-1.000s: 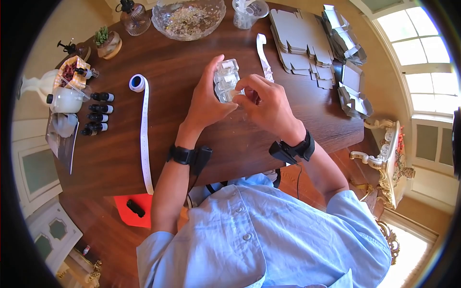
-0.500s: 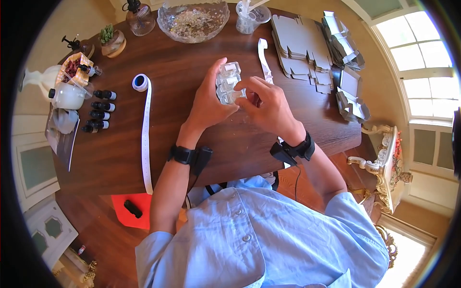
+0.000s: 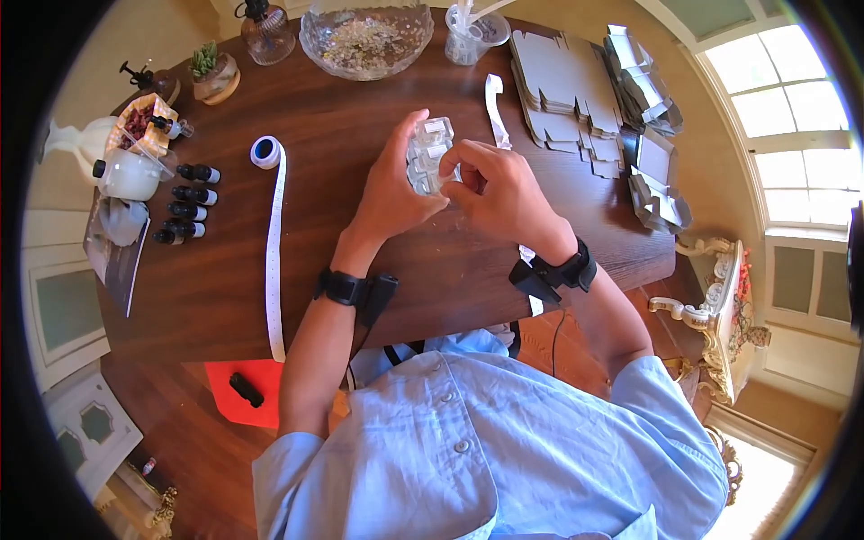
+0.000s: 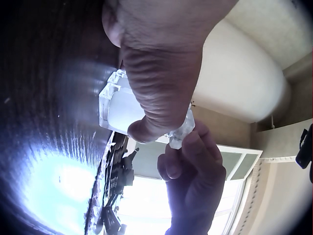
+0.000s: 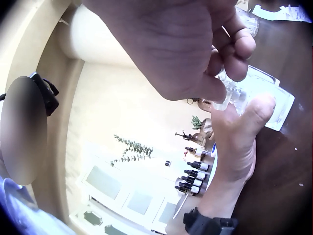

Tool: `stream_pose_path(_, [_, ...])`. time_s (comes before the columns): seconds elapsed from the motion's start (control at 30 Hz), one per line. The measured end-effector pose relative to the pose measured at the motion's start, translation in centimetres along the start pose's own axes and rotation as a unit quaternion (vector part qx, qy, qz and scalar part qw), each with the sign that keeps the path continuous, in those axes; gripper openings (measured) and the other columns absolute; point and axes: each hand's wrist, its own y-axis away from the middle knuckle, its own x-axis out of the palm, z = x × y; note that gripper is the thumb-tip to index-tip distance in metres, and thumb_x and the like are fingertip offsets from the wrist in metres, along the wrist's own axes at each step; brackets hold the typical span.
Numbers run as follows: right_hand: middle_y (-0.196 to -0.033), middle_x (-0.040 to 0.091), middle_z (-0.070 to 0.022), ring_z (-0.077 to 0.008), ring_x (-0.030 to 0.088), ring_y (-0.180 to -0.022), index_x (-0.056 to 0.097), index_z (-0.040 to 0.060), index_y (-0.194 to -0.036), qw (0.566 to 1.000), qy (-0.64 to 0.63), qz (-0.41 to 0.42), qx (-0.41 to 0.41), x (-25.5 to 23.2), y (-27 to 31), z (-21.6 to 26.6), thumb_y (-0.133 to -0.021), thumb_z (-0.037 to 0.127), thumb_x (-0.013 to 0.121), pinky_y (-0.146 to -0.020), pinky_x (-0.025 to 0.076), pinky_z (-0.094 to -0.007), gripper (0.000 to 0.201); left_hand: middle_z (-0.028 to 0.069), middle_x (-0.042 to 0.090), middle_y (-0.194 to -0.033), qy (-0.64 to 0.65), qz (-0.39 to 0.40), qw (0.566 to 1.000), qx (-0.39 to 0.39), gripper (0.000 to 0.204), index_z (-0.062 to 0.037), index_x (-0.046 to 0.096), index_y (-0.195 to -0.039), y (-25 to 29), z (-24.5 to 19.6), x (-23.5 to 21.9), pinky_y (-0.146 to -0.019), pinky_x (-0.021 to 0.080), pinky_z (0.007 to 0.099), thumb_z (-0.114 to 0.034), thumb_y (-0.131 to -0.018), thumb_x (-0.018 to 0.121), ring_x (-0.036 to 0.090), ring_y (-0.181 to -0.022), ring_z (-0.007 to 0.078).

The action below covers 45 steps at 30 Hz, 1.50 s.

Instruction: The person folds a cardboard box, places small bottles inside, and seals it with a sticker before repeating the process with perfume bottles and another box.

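My left hand (image 3: 387, 193) grips a thick-walled clear glass bottle (image 3: 431, 133), fingers along its far side and thumb at its near side. In the left wrist view the bottle's heavy square base shows close over the dark table. At the bottle's top, my right hand (image 3: 508, 193) pinches a small clear faceted cap (image 4: 182, 134) between thumb and bent fingers. The right wrist view shows that cap right above the left thumb, partly covered by the right fingers.
A white printed tape (image 3: 275, 243) runs from its roll down the table's left. Small black-capped bottles (image 3: 193, 193) stand at left. Behind are a glass bowl (image 3: 364, 67) and a plastic cup (image 3: 461, 45). Flat grey boxes (image 3: 558, 67) lie at back right, beside another white strip (image 3: 494, 99).
My right wrist has shifted slightly right and turned a little, its fingers staying at the cap. The left hand keeps its grip on the bottle. The head view has moved slightly.
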Motion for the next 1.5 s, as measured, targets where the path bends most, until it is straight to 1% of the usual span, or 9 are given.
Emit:
stream_pose_path(0.37, [-0.064, 0.056, -0.008, -0.0228, 0.053, -0.054, 0.067, 0.0058, -0.09, 0.999, -0.046, -0.005, 0.007, -0.1, -0.1, 0.0, -0.083, 0.009, 0.074, -0.054, 0.042, -0.0368, 0.01, 0.019, 0.056, -0.144, 0.022, 0.002, 1.0, -0.006, 0.101, -0.0062, 0.034, -0.157, 0.1, 0.6, 0.2, -0.113, 0.045, 0.0395, -0.002, -0.067, 0.079, 0.056, -0.135, 0.0303])
stream_pose_path(0.43, [-0.066, 0.061, -0.0113, -0.0276, 0.059, -0.057, 0.067, 0.006, -0.09, 0.999, -0.045, 0.008, 0.022, -0.2, -0.3, -0.1, -0.085, 0.009, 0.07, -0.055, 0.044, -0.0399, 0.007, 0.0163, 0.056, -0.144, 0.019, 0.008, 1.0, -0.007, 0.103, -0.006, 0.032, -0.159, 0.1, 0.5, 0.1, -0.114, 0.043, 0.0374, -0.001, -0.067, 0.078, 0.055, -0.135, 0.0258])
stream_pose_path(0.53, [-0.069, 0.064, -0.0147, -0.0351, 0.063, -0.063, 0.067, 0.0058, -0.088, 1.0, 0.019, -0.008, -0.015, 0.0, -0.7, 0.1, -0.085, 0.007, 0.065, -0.057, 0.046, -0.0445, 0.004, 0.0207, 0.058, -0.143, 0.005, 0.007, 1.0, 0.009, 0.098, -0.0059, 0.036, -0.156, -0.1, 0.1, 0.2, -0.11, 0.048, 0.0404, -0.004, -0.069, 0.079, 0.06, -0.131, 0.0322])
stream_pose_path(0.73, [-0.07, 0.058, -0.015, -0.0404, 0.055, -0.064, 0.061, 0.0038, -0.09, 0.995, 0.064, 0.0, -0.077, -0.1, -0.4, -0.8, -0.087, 0.005, 0.063, -0.06, 0.047, -0.0421, 0.003, 0.0172, 0.06, -0.137, 0.022, 0.007, 1.0, 0.0, 0.096, -0.0058, 0.037, -0.155, 0.0, 0.1, 0.3, -0.106, 0.05, 0.0372, -0.003, -0.07, 0.08, 0.062, -0.124, 0.0259])
stream_pose_path(0.87, [-0.07, 0.064, -0.0139, -0.0345, 0.063, -0.063, 0.063, 0.0043, -0.088, 0.998, -0.002, 0.006, -0.061, -1.1, 0.9, -1.4, -0.087, 0.004, 0.06, -0.06, 0.048, -0.044, 0.004, 0.0149, 0.055, -0.142, 0.019, 0.015, 1.0, -0.008, 0.099, -0.0056, 0.033, -0.157, 0.0, 0.0, 0.4, -0.113, 0.044, 0.039, 0.0, -0.07, 0.079, 0.056, -0.131, 0.0246])
stream_pose_path(0.93, [-0.077, 0.065, -0.0088, -0.0218, 0.064, -0.069, 0.064, 0.0037, -0.09, 0.987, -0.151, 0.037, 0.046, -2.3, 2.1, -1.6, -0.09, 0.006, 0.061, -0.064, 0.049, -0.0375, 0.004, 0.0146, 0.055, -0.142, 0.012, 0.007, 1.0, -0.006, 0.099, -0.0054, 0.033, -0.157, 0.0, 0.2, 0.4, -0.113, 0.044, 0.039, 0.0, -0.07, 0.08, 0.055, -0.131, 0.0241])
stream_pose_path(1.03, [-0.089, 0.066, -0.0046, -0.0136, 0.062, -0.08, 0.065, 0.0038, -0.092, 0.964, -0.262, -0.01, 0.055, -3.5, 4.2, -3.6, -0.092, 0.008, 0.063, -0.071, 0.05, -0.0313, 0.005, 0.0141, 0.053, -0.143, 0.029, 0.015, 0.999, -0.007, 0.098, -0.0047, 0.033, -0.157, 0.0, 0.1, 0.2, -0.113, 0.043, 0.0389, 0.001, -0.071, 0.081, 0.055, -0.132, 0.0241])
stream_pose_path(1.17, [-0.094, 0.067, -0.003, -0.0111, 0.062, -0.083, 0.065, 0.0022, -0.092, 0.912, -0.365, -0.048, 0.181, -5.9, 8.7, -5.8, -0.098, 0.009, 0.061, -0.075, 0.052, -0.0277, 0.01, 0.0164, 0.053, -0.146, 0.007, -0.014, 1.0, 0.022, 0.097, -0.0033, 0.036, -0.156, 0.0, 0.5, 0.8, -0.109, 0.049, 0.0393, 0.0, -0.07, 0.082, 0.059, -0.129, 0.0276])
stream_pose_path(1.5, [-0.083, 0.071, -0.0062, -0.0135, 0.067, -0.073, 0.07, 0.0002, -0.095, 0.924, -0.22, -0.059, 0.307, -3.7, 13.3, -7.3, -0.089, 0.002, 0.069, -0.068, 0.054, -0.0295, 0.006, 0.0119, 0.054, -0.137, 0.025, -0.005, 0.999, 0.021, 0.094, -0.0051, 0.035, -0.156, 0.0, 0.4, 1.0, -0.107, 0.048, 0.0374, 0.003, -0.073, 0.08, 0.057, -0.123, 0.0218])
